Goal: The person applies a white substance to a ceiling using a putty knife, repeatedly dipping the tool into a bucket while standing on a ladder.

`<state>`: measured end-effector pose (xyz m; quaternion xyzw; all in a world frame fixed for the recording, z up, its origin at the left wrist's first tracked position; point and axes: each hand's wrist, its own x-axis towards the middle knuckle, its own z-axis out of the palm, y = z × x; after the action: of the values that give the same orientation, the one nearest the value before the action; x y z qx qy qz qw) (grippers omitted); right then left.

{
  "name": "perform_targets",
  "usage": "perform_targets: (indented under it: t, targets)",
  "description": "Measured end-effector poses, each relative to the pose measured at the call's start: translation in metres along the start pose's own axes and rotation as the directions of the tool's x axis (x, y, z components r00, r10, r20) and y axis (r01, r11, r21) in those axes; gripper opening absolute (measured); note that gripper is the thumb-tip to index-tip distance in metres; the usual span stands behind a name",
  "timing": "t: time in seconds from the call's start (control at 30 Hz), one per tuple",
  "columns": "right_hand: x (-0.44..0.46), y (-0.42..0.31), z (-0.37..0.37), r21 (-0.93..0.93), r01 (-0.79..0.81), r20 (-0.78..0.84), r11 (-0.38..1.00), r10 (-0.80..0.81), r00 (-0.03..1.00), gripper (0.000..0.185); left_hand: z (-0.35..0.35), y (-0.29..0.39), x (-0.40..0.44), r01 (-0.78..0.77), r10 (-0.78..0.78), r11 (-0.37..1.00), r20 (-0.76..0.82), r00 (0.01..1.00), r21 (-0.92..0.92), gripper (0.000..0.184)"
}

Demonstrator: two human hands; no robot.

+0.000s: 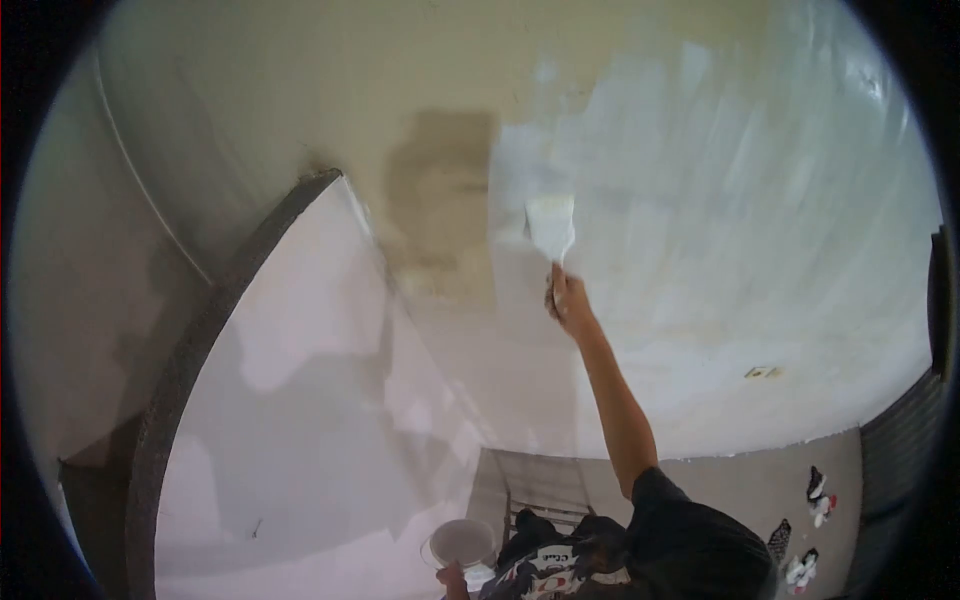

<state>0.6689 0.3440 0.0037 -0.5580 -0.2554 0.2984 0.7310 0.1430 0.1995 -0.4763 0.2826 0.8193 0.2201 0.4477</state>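
Note:
My right hand [567, 300] is closed round the handle of a wide white paintbrush [551, 225], with that arm stretched out. The brush's bristle end points up and lies against or very close to the wall [690, 270], over an area of fresh pale coating. To its left a beige patch [440, 200] shows a hard vertical edge against the pale coat. Low in the view, my left hand [453, 578] grips a round bucket [463, 541] at its near side. Pale greyish-white paint seems to fill the bucket; my left fingers are partly cut off by the frame edge.
A white partition [290, 400] with a dark curved edge [200, 350] rises on the left. Ladder-like bars [548, 510] stand behind my body. Shoes [820, 500] lie on the floor at lower right, near a dark ribbed shutter [900, 480]. A small wall opening [763, 372] sits right of my arm.

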Motion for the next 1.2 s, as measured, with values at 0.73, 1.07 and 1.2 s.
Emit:
perform_targets:
  t: [0.73, 1.07, 1.2]
  targets:
    - [0.029, 0.084, -0.004, 0.607, -0.344, -0.016, 0.716, 0.444, 0.896, 0.015, 0.0, 0.006, -0.005, -0.169, 0.167, 0.985, 0.078, 0.983, 0.019, 0.022]
    - [-0.013, -0.135, 0.014, 0.399, 0.077, 0.173, 0.914, -0.157, 0.972, 0.017, -0.017, 0.011, -0.022, -0.126, 0.143, 0.987, 0.18, 0.973, -0.099, 0.022]
    - [-0.025, -0.159, -0.002, -0.05, 0.267, -0.04, 0.962, -0.269, 0.962, 0.036, -0.014, -0.008, -0.003, -0.19, 0.191, 0.982, 0.132, 0.973, -0.023, 0.022]
